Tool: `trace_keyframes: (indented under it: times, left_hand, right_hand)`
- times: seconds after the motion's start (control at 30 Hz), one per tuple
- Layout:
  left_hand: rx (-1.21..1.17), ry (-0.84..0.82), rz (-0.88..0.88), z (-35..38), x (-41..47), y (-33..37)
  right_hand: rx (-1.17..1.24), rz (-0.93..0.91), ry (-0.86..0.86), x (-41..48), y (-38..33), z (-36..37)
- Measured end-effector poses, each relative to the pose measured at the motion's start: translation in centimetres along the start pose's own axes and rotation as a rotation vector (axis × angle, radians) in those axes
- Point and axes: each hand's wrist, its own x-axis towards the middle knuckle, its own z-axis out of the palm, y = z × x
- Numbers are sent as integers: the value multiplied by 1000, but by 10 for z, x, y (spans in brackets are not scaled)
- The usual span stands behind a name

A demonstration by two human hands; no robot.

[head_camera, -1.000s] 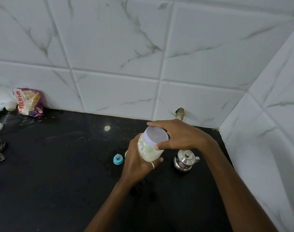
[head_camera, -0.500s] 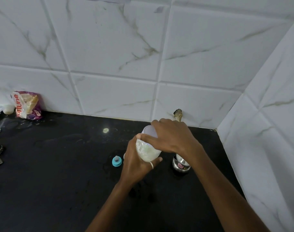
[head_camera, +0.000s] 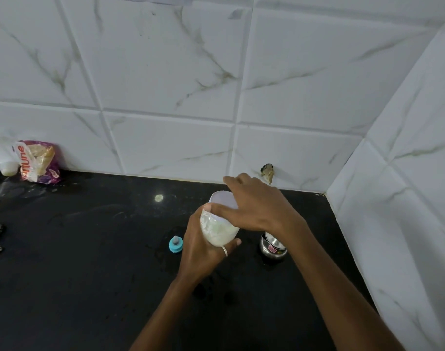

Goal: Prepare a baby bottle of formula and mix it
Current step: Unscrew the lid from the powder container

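Gripping tilted formula jar (head_camera: 217, 230) from beneath with left hand (head_camera: 198, 254), clasping lid (head_camera: 222, 200) atop jar with right hand (head_camera: 259, 206).

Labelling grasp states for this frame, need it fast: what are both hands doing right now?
Left hand: grips the clear plastic jar of white powder.
Right hand: grips the jar's pale lilac round lid.

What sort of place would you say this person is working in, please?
Most likely a home kitchen corner: a black countertop backed by white marble-look wall tiles, with a food packet, a small steel pot and a blue bottle teat on it.
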Motion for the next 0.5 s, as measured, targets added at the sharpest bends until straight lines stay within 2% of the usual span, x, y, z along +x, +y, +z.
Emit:
trace_keyframes:
  times: [0.1,0.2,0.4,0.5]
  left_hand:
    - [37,34,25,-2,-2,2]
    - [30,14,21,-2,-4,2]
    - [45,13,15,-7,-13,-2]
    - [47,21,1,-7,-15,-2]
  right_hand:
    - [-181,68,93,0,-7,7]
    - [-200,19,98,-2,-10,12]
    - [230,-149,-241,-10,0,4]
    - [292,-128,-238,-13,3,7]
